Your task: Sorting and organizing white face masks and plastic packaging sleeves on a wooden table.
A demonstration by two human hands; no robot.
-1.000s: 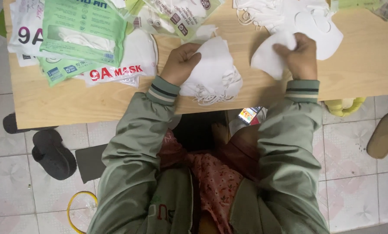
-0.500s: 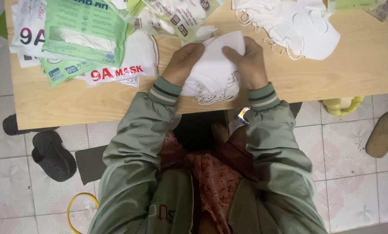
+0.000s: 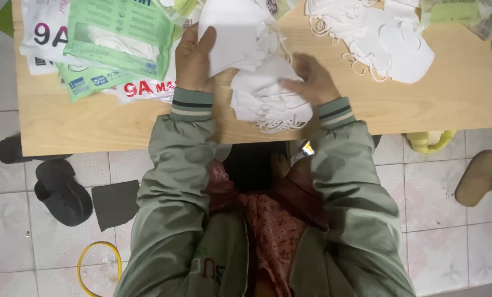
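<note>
On pale wooden tabletop [image 3: 92,126] | L hand [image 3: 194,58] fingers clamped on white folded face mask [image 3: 229,30], lifted | R hand [image 3: 312,82] flat, fingers spread, pressing white mask stack [image 3: 268,102] near table's front edge | step: prob. stacking/counting | next: align mask over stack w/o snagging ear loops

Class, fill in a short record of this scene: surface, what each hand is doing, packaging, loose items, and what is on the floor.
Surface: wooden table
Left hand: holds a white face mask raised off the stack
Right hand: rests on the stack of white masks
Packaging: green and white mask packets, table's left
Loose items: spread white masks, table's right
Floor: black slippers, tan slipper, yellow ring
</note>
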